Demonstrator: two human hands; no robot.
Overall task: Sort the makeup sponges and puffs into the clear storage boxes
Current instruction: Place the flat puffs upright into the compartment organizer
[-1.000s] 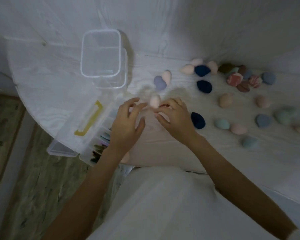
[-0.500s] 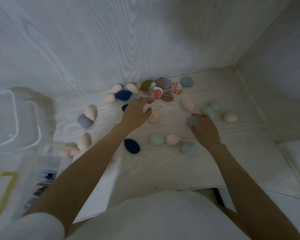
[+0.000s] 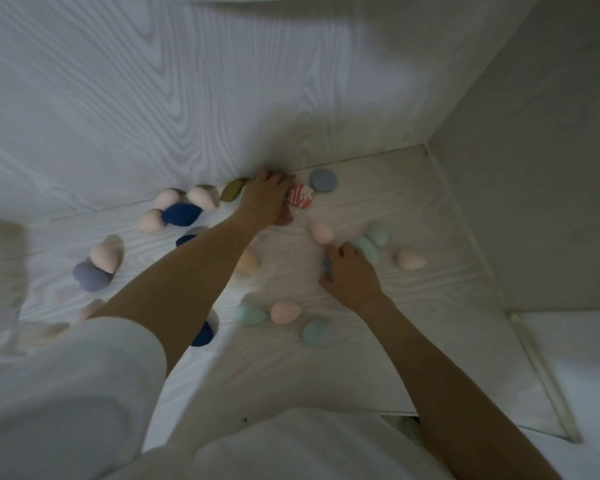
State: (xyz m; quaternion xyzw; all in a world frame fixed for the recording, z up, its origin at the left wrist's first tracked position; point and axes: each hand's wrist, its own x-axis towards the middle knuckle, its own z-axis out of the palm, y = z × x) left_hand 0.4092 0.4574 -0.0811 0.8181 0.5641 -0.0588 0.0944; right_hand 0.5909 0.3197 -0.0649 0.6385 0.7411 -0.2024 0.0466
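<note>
Reaching to the back wall at 12 o'clock, the left hand (image 3: pixel 267 199) lies over a cluster of sponges; its fingers curl down, but what they grip, if anything, cannot be told. Touching it at 3 o'clock: one red-and-white marbled round puff (image 3: pixel 301 197), with a flat grey-blue round puff (image 3: pixel 323 181) just beside that. At its 9 o'clock: one olive-green sponge (image 3: pixel 234 190), then pale pink egg-shaped sponges (image 3: pixel 201 196) around a navy blue sponge (image 3: pixel 181 214).

The right hand (image 3: pixel 349 271) rests on the white wood-grain tabletop (image 3: pixel 413 341), fingers bent over a small blue-grey sponge (image 3: pixel 325 264); whether it pinches it cannot be told. Near it at 1 o'clock: two mint-green sponges (image 3: pixel 369 247). At 11 o'clock: one pink sponge (image 3: pixel 321 233). At 6 o'clock: a mint, pink and teal row (image 3: pixel 284 312).
</note>
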